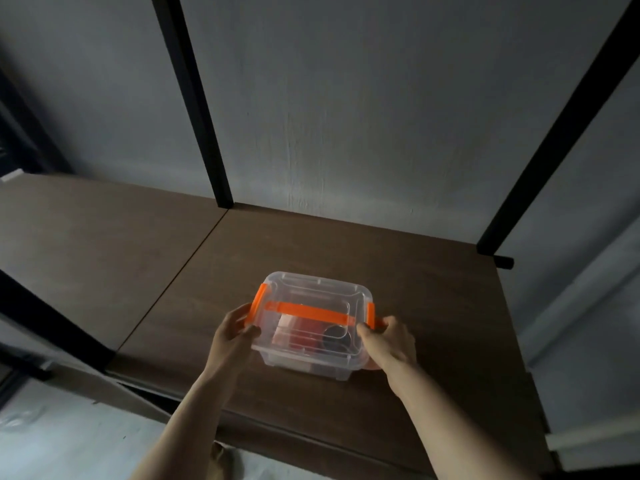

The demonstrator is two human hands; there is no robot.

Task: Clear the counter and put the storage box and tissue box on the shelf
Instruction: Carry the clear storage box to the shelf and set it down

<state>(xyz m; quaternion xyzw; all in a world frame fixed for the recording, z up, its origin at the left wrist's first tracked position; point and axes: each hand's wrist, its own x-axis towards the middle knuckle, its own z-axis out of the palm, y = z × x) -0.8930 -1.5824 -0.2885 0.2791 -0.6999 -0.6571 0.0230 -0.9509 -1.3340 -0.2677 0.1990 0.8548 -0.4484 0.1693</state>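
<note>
single head-worn view, wide-angle, looking forward and steeply down from above. close in: the brown shelf (415, 271) fills the middle, both forearms enter from the near edge. grey wall (346, 116) at the far side, black uprights (194, 98) splaying outward left and right toward the frame edges.

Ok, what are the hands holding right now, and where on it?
Both hold the clear storage box by its two short ends: the left hand and the right hand each grip beside an orange latch, near the front corners.
</note>
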